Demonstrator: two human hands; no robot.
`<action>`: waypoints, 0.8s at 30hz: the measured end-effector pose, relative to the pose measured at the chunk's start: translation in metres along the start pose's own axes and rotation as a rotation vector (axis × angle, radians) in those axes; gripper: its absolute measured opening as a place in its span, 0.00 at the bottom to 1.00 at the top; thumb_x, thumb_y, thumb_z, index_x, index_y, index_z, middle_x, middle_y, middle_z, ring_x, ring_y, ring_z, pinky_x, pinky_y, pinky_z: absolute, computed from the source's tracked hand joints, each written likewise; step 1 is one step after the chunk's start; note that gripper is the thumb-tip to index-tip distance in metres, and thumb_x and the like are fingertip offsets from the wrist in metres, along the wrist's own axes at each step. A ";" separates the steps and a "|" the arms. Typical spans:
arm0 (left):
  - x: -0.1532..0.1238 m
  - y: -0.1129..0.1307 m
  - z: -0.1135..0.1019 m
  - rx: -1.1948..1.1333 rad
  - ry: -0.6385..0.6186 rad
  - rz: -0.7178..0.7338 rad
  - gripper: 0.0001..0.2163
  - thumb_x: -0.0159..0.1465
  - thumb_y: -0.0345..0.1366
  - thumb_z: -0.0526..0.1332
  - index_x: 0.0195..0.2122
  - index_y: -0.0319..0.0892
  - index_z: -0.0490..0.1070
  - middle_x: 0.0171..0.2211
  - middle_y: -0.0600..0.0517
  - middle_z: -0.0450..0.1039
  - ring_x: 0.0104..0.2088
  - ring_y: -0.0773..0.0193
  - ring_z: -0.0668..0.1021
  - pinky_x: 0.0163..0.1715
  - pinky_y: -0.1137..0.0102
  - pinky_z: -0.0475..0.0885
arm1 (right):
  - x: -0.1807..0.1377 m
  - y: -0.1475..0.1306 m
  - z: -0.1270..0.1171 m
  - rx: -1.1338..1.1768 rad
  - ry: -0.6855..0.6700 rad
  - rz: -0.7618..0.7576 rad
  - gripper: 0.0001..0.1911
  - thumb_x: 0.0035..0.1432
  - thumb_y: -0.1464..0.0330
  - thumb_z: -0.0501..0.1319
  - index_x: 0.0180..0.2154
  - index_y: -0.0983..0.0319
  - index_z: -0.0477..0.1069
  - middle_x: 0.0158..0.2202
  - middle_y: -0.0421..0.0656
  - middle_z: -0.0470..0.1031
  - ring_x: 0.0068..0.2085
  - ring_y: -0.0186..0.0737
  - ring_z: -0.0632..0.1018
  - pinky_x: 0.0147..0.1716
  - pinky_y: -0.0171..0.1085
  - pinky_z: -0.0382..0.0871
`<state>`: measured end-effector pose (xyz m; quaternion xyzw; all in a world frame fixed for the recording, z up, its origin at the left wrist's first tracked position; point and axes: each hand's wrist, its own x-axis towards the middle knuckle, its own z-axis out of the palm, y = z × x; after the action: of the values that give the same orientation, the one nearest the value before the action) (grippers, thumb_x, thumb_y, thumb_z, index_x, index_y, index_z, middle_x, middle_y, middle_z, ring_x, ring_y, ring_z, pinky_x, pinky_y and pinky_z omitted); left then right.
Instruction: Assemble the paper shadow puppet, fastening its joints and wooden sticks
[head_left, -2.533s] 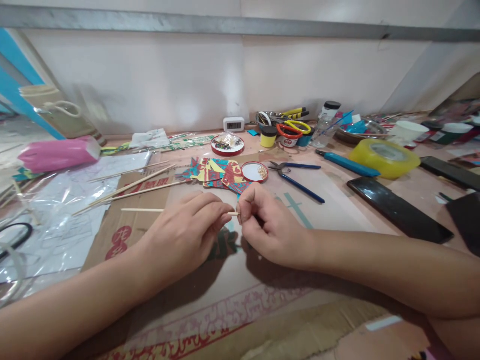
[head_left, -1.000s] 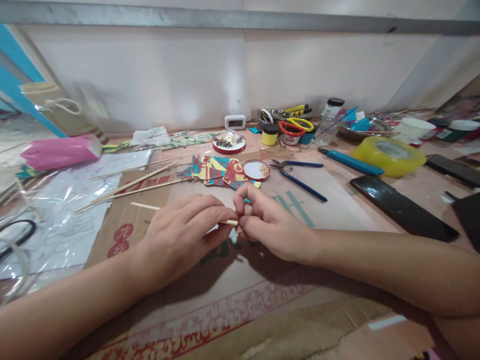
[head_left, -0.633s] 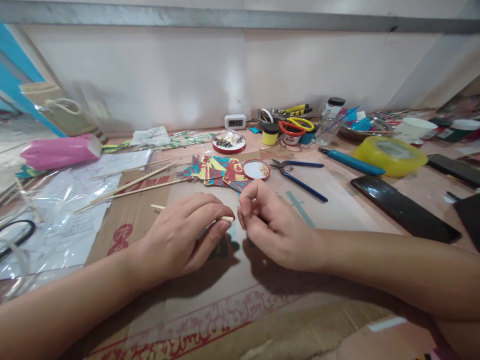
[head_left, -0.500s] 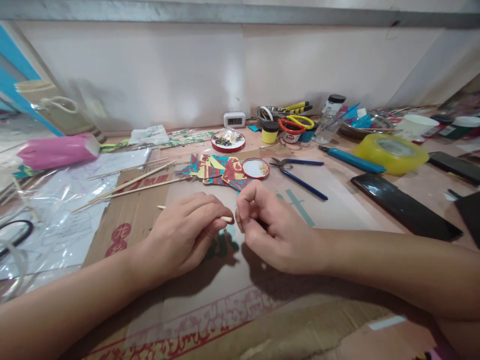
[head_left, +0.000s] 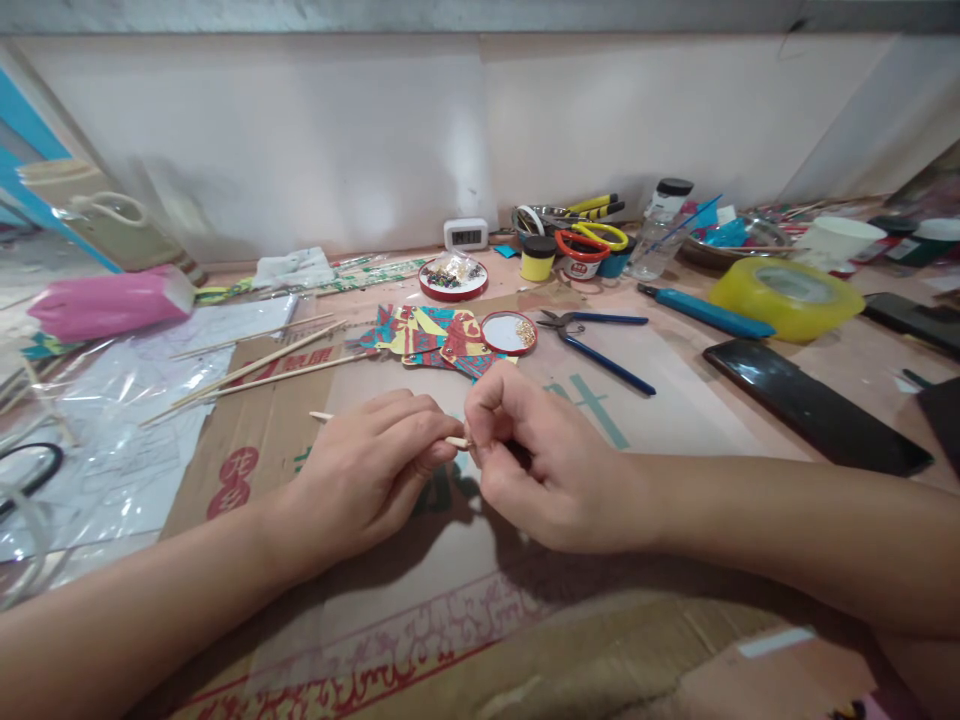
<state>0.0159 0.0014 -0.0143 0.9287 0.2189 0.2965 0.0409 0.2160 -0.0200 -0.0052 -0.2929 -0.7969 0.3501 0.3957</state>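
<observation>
Beige and slim, a wooden stick [head_left: 456, 442] is pinched above cardboard [head_left: 262, 420] by the left hand [head_left: 375, 465], its tip newly met by the right hand's [head_left: 544, 470] narrowed fingers, their hold unclear, so work there seems resumed.

The left hand [head_left: 379, 470] pinches, palm down; the right hand [head_left: 551, 460] (fingers [head_left: 491, 395] curled inward) sits just beside it.
</observation>
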 end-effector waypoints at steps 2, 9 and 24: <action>0.000 0.001 -0.001 0.032 0.001 -0.004 0.07 0.71 0.30 0.50 0.38 0.41 0.67 0.28 0.53 0.71 0.28 0.65 0.71 0.27 0.71 0.64 | 0.000 -0.001 -0.001 -0.021 0.002 0.001 0.11 0.51 0.77 0.52 0.34 0.57 0.55 0.23 0.31 0.57 0.19 0.28 0.60 0.20 0.31 0.50; 0.001 0.003 -0.004 0.178 0.014 0.019 0.09 0.70 0.30 0.51 0.36 0.41 0.69 0.26 0.53 0.72 0.26 0.65 0.71 0.26 0.71 0.65 | 0.001 -0.004 -0.003 -0.133 -0.038 0.043 0.09 0.52 0.76 0.52 0.33 0.57 0.54 0.21 0.31 0.56 0.18 0.29 0.57 0.21 0.34 0.47; 0.008 0.016 -0.009 0.135 0.026 -0.122 0.10 0.70 0.32 0.52 0.33 0.40 0.71 0.27 0.53 0.75 0.28 0.65 0.77 0.28 0.72 0.70 | 0.001 0.010 0.000 -0.285 0.109 -0.113 0.10 0.53 0.76 0.53 0.34 0.57 0.54 0.25 0.34 0.61 0.23 0.32 0.62 0.24 0.35 0.54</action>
<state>0.0230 -0.0098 0.0007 0.9103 0.2951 0.2901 -0.0065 0.2172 -0.0133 -0.0129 -0.3194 -0.8312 0.1942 0.4117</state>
